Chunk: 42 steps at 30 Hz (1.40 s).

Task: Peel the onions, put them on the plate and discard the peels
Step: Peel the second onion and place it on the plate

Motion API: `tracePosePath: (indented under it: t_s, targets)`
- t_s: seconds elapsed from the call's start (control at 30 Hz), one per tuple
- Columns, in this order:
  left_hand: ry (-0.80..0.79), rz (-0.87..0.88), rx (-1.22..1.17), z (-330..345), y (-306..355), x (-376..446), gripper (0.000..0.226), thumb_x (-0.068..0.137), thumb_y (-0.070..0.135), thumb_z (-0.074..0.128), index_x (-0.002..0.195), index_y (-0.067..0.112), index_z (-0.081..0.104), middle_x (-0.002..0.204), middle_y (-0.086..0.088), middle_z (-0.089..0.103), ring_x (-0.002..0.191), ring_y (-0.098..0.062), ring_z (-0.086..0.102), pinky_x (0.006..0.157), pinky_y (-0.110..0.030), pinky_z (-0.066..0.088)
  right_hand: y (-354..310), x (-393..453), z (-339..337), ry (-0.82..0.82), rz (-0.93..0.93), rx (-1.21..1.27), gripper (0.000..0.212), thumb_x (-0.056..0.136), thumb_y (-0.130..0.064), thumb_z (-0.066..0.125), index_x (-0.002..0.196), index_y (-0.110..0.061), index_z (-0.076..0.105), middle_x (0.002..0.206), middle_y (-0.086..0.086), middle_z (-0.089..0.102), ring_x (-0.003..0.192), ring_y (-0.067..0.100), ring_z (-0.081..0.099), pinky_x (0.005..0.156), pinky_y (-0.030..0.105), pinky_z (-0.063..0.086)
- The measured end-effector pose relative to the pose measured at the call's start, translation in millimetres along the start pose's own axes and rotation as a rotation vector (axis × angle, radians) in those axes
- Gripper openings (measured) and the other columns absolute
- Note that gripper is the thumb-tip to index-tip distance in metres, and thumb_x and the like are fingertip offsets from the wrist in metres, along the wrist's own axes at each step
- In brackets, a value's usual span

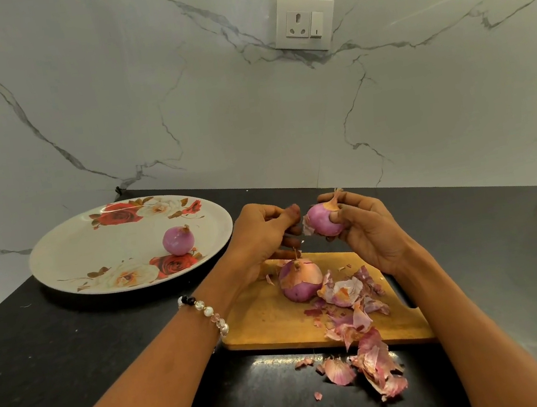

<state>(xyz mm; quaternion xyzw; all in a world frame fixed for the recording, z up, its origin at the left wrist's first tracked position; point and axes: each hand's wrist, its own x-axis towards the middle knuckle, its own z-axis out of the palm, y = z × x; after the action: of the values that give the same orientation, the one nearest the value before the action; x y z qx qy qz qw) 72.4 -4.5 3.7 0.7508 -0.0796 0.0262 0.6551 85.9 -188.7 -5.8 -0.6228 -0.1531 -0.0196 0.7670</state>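
R hand (pixel 365 224) grips onion (pixel 323 221) above cutting board (pixel 276 319); L hand (pixel 264 231) fingers curled beside it, hold unclear. Peeled onion (pixel 178 240) on plate (pixel 70 252), far left; peels (pixel 364 328) near-right.

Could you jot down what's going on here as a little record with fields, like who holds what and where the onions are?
right hand: holds a mostly peeled onion above the board
left hand: pinches at that onion's skin
plate: one peeled onion on it
board: one partly peeled onion, loose peels
counter: more peels spilled in front of the board
peels discarded: not yet
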Motion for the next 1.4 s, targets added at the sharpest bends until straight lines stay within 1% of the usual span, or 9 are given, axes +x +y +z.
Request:
tracePosePath:
  t_s: [0.1,0.3,0.47,0.6,0.83,1.03,1.1,1.17,1.4]
  targets:
    - [-0.038,0.026,0.046,3,0,-2,0.03,0.078,0.032,0.071,0.099,0.009,0.069,0.087,-0.007,0.072,0.072,-0.018,0.071,0.061,-0.03,0.059,0,-1,0,-0.017,0.009,-0.033,0.036,0.07,-0.009,0.063,0.106,-0.007,0.066,0.103,0.01,0.067,0.092,0.02,0.066,0.069,0.026,0.057]
    - [0.019,0.06,0.131,2,-3,1,0.013,0.084,0.019,0.07,0.091,0.008,0.07,0.076,-0.003,0.07,0.062,-0.012,0.069,0.056,-0.021,0.056,1,-2,1,-0.012,0.008,-0.065,0.024,0.089,0.008,0.056,0.106,-0.007,0.065,0.112,0.01,0.063,0.103,0.028,0.061,0.071,0.028,0.057]
    - [0.038,0.039,0.135,2,-4,2,0.014,0.09,0.019,0.064,0.097,0.007,0.067,0.08,-0.004,0.069,0.062,-0.013,0.069,0.054,-0.021,0.056,-3,-1,4,0.067,0.029,0.079,0.037,0.069,-0.004,0.06,0.105,-0.006,0.063,0.113,0.014,0.06,0.1,0.028,0.06,0.061,0.026,0.057]
    - [0.107,0.037,0.139,0,-4,5,0.013,0.09,0.021,0.065,0.097,0.01,0.067,0.084,-0.004,0.068,0.065,-0.015,0.068,0.056,-0.022,0.057,-4,-1,1,0.086,0.074,0.163,0.037,0.067,-0.009,0.055,0.104,-0.004,0.061,0.117,0.023,0.057,0.103,0.037,0.056,0.064,0.03,0.055]
    - [0.189,0.045,0.183,-1,-4,6,0.011,0.088,0.021,0.067,0.096,0.013,0.065,0.086,-0.003,0.067,0.064,-0.014,0.067,0.054,-0.02,0.055,-10,-5,-3,0.017,0.141,0.253,0.032,0.088,-0.009,0.034,0.107,-0.004,0.059,0.099,0.02,0.071,0.082,0.033,0.069,0.059,0.026,0.054]
    - [0.239,0.048,0.27,-3,-6,6,0.007,0.088,0.021,0.067,0.084,0.017,0.063,0.082,-0.002,0.065,0.067,-0.017,0.067,0.058,-0.025,0.058,-9,-3,-4,0.073,0.11,0.365,0.036,0.076,-0.022,0.064,0.109,-0.007,0.059,0.105,0.02,0.068,0.088,0.036,0.071,0.08,0.035,0.049]
    - [0.22,0.051,0.292,-2,-6,6,0.008,0.088,0.021,0.067,0.082,0.018,0.062,0.081,-0.001,0.065,0.068,-0.017,0.067,0.059,-0.025,0.058,-9,-2,-5,0.067,0.09,0.359,0.057,0.057,-0.034,0.091,0.102,-0.011,0.063,0.094,0.012,0.072,0.084,0.033,0.071,0.075,0.034,0.053]
    - [0.212,0.049,0.314,-1,-5,6,0.008,0.088,0.021,0.067,0.082,0.018,0.063,0.081,-0.002,0.065,0.069,-0.017,0.067,0.06,-0.026,0.058,-10,-2,-2,0.093,0.08,0.285,0.073,0.037,-0.035,0.1,0.098,-0.012,0.067,0.09,0.009,0.071,0.079,0.025,0.07,0.066,0.029,0.056]
    - [0.245,0.053,0.28,-3,-4,5,0.009,0.089,0.025,0.065,0.085,0.017,0.063,0.076,0.003,0.061,0.065,-0.014,0.063,0.053,-0.019,0.051,-15,-7,4,0.177,0.127,0.382,0.033,0.075,-0.02,0.072,0.102,-0.007,0.06,0.112,0.019,0.058,0.088,0.028,0.065,0.066,0.032,0.062]
